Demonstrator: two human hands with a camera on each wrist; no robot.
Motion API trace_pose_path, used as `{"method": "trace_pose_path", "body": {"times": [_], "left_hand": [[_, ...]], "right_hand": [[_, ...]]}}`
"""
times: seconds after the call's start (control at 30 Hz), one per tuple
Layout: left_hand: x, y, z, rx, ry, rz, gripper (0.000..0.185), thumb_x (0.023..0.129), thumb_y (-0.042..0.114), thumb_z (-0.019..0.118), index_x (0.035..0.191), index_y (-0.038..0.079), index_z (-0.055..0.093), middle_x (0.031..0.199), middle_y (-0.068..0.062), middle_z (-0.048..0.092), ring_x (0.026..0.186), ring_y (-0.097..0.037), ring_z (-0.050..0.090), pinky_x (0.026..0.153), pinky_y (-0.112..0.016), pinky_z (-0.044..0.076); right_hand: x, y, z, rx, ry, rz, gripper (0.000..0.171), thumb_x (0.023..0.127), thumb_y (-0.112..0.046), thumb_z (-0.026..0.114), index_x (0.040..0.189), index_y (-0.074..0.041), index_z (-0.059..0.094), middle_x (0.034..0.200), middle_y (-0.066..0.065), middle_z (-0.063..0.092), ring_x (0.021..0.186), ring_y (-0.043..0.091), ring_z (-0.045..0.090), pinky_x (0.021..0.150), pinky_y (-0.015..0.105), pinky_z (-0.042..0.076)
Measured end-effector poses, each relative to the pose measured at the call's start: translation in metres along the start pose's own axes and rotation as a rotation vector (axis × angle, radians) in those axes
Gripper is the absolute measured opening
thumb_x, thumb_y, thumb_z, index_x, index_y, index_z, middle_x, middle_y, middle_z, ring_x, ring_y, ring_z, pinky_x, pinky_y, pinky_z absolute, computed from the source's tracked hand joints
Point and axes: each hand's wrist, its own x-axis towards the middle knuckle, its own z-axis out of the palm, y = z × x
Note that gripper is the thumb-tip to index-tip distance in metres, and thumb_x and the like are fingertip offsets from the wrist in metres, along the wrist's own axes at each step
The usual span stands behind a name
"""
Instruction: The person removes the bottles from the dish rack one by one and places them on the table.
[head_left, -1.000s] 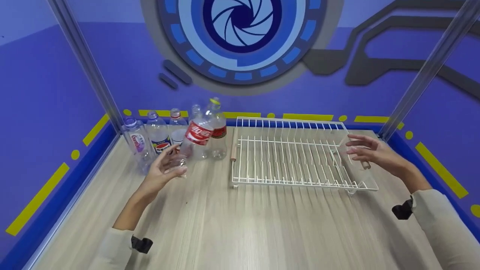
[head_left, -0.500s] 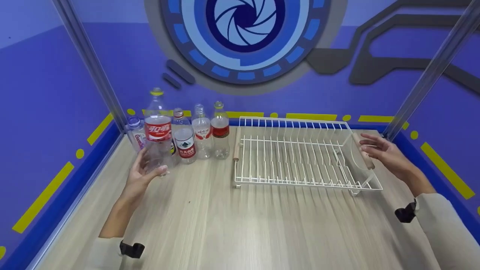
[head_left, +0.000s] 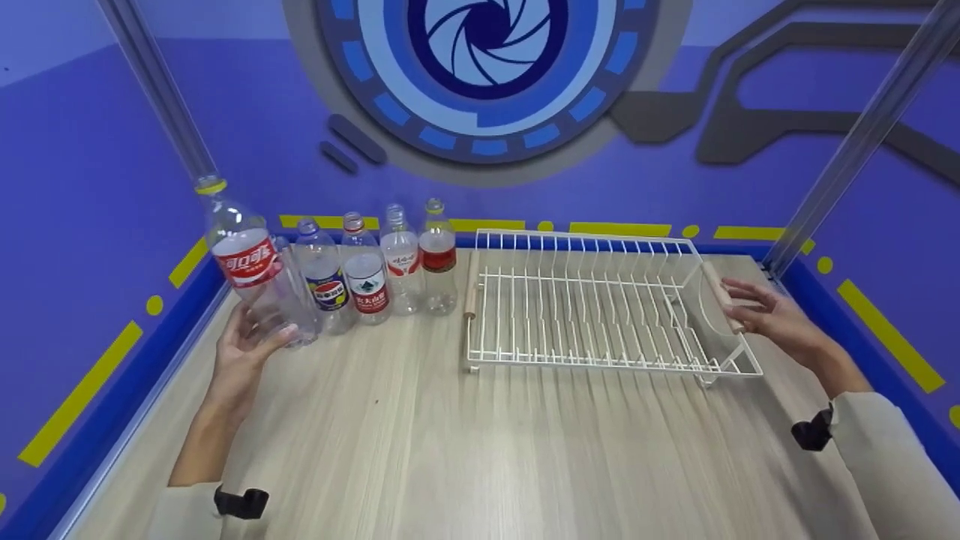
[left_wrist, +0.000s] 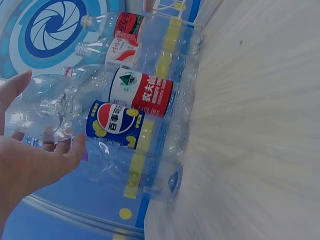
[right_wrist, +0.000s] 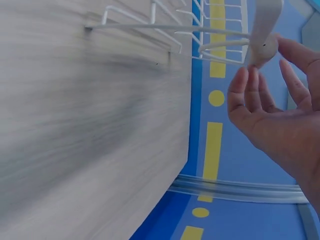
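My left hand [head_left: 244,349] grips a big clear cola bottle [head_left: 244,259] with a red label and yellow neck ring by its lower part, tilted to the left. In the left wrist view, the fingers and thumb surround its base [left_wrist: 42,107]. Behind it, partly hidden, stands a clear bottle [head_left: 298,304]. Several more empty bottles continue that row: one with a blue label [head_left: 328,295], one with a red-and-white label [head_left: 369,291], two slimmer ones behind. My right hand [head_left: 784,322] holds the wooden handle [head_left: 721,296] of a white wire dish rack [head_left: 585,319] with its fingertips.
The rack's left wooden handle [head_left: 472,285] lies close to the rightmost bottle [head_left: 438,259]. Blue panels [head_left: 60,225] and a metal post [head_left: 161,97] enclose the wooden tabletop [head_left: 450,450] at the back and sides.
My left hand has carried the cola bottle leftward past the front of the row, to its left end. My right hand has come up to the rack's right handle.
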Motion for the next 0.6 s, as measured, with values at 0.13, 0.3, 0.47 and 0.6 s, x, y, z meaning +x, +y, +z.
{"method": "trace_pose_path", "body": {"times": [0.13,0.3,0.47,0.6], "left_hand": [[0.002,-0.003,-0.01,-0.008,0.056,0.018,0.077,0.097,0.019,0.07,0.159,0.037,0.028,0.143,0.008,0.048,0.137,-0.014,0.045,0.109,-0.024,0.047],[0.007,-0.008,-0.023,-0.015,0.143,0.017,0.075,0.095,0.016,0.072,0.157,0.035,0.034,0.132,0.012,0.054,0.13,-0.012,0.049,0.089,-0.01,0.052],[0.013,-0.013,-0.033,0.047,0.248,-0.007,0.072,0.091,0.015,0.078,0.15,0.031,0.04,0.128,0.012,0.056,0.129,-0.013,0.051,0.084,-0.007,0.052],[0.018,-0.017,-0.04,0.167,0.296,-0.054,0.077,0.091,0.016,0.078,0.154,0.028,0.035,0.15,-0.003,0.05,0.143,-0.021,0.045,0.086,-0.008,0.052]], "right_hand": [[0.0,0.006,-0.001,0.051,-0.053,0.032,0.059,0.109,-0.024,0.051,0.162,-0.014,0.027,0.134,-0.013,0.049,0.113,-0.001,0.061,0.089,0.019,0.053],[-0.001,0.012,0.0,0.147,-0.097,0.015,0.055,0.11,-0.02,0.047,0.161,-0.016,0.028,0.131,-0.014,0.061,0.113,0.005,0.064,0.091,0.022,0.055],[-0.002,0.014,-0.001,0.233,-0.136,-0.014,0.052,0.111,-0.015,0.042,0.161,-0.018,0.028,0.129,-0.012,0.066,0.114,0.007,0.065,0.091,0.026,0.056],[-0.002,0.014,-0.002,0.235,-0.139,-0.003,0.052,0.111,-0.017,0.041,0.162,-0.018,0.026,0.128,-0.014,0.067,0.114,0.006,0.066,0.092,0.026,0.057]]}}
